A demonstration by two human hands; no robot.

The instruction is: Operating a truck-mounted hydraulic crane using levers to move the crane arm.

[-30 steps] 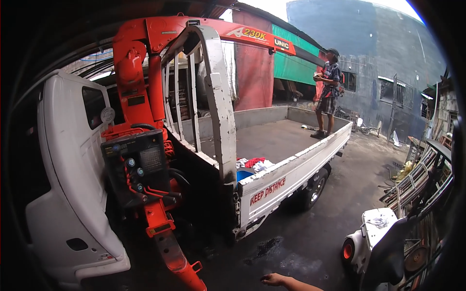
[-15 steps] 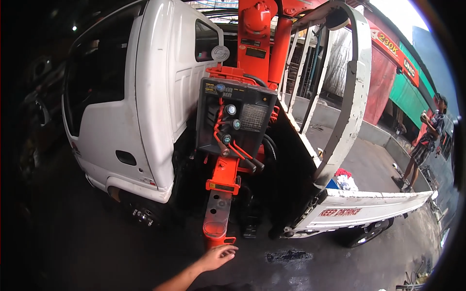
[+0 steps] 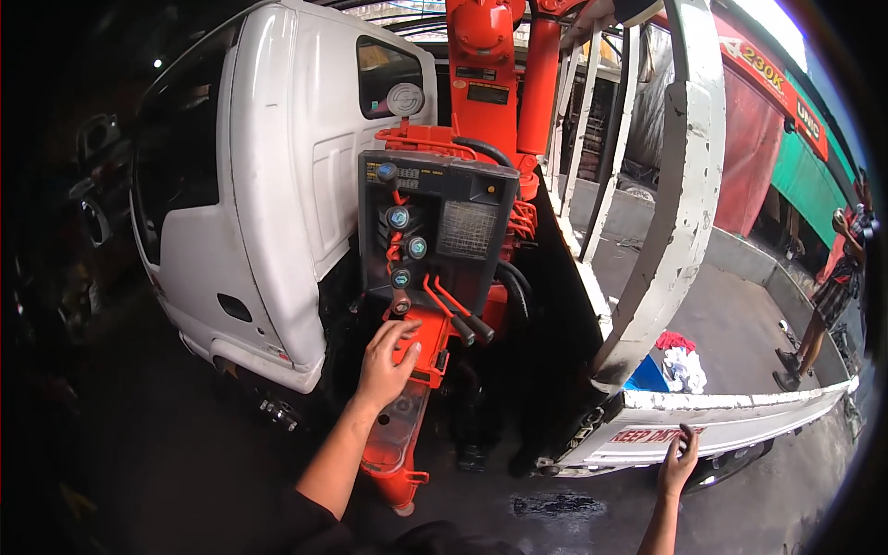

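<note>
— Where are the hands just now?

— The left hand [image 3: 387, 361] lies flat on the orange outrigger leg [image 3: 407, 407] just under the black control box [image 3: 435, 242], fingers spread and curled lightly over the metal; its grip is apart, clamped on nothing. It looks like a bracing touch, I'd say, close below the levers.

— And the other?

— The right hand [image 3: 678, 462] reaches out to the white side board [image 3: 731, 427] of the truck bed, fingers open, tips on or just at its lower edge; I can't tell whether they press. That grip is apart too.

— What sits around the left hand?

— The black-knobbed control levers [image 3: 462, 314] stick out just to its right, angled down, near but not touching. A row of round gauges [image 3: 400, 250] runs up the box above it. The white cab [image 3: 268, 203] stands close on the left, so the hand works in a narrow slot between cab and crane column [image 3: 486, 65].

— Any room to move?

— Downward and toward the person, yes: the dark wet floor [image 3: 555, 504] is open there. On the bed, coloured rags [image 3: 680, 361] lie by the curved white headboard frame [image 3: 680, 213], and another person [image 3: 832, 287] stands well apart at the far end.
</note>
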